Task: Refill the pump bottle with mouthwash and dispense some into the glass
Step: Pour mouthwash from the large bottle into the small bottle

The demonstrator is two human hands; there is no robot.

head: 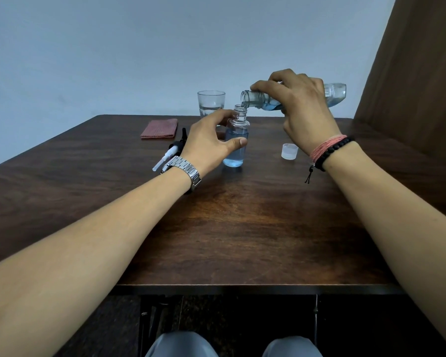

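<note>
Refill step: my right grip (301,109) clamps tipped mouthwash bottle (335,95), frame centre-right, mouth over pump bottle (234,145) on bench (242,228); left grip (211,143) wraps it. Next: level off, refit pump head (170,150).

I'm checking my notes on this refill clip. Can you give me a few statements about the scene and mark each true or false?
1. The right hand holds the mouthwash bottle tipped over the pump bottle. True.
2. The pump head is screwed onto the pump bottle. False: it lies on the table, behind the left hand.
3. The white cap sits on the table right of the pump bottle. True.
4. The glass is in the left hand. False: it stands behind the pump bottle, which the left hand holds.
5. The folded cloth covers the glass. False: it lies flat, left of it.
</note>
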